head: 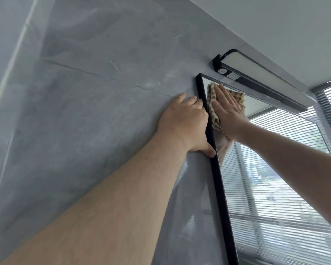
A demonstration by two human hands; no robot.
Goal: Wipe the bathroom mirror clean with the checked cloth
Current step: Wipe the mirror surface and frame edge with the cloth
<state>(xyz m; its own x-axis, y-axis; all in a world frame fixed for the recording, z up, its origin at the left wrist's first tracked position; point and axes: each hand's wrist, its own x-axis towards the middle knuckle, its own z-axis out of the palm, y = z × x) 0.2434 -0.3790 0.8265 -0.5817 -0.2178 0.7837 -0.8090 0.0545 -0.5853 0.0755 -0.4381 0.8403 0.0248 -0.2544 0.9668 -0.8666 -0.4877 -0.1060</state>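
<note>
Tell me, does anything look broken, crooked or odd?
Nothing stands out. The mirror looks straight and uncracked, and the light bar above it looks intact. The right hand presses the checked cloth flat on the mirror near its top corner; the left hand rests at the frame's edge.

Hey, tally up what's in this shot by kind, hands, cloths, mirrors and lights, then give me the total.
hands: 2, left hand and right hand
checked cloth: 1
mirror: 1
wall light: 1
Total: 5
</note>
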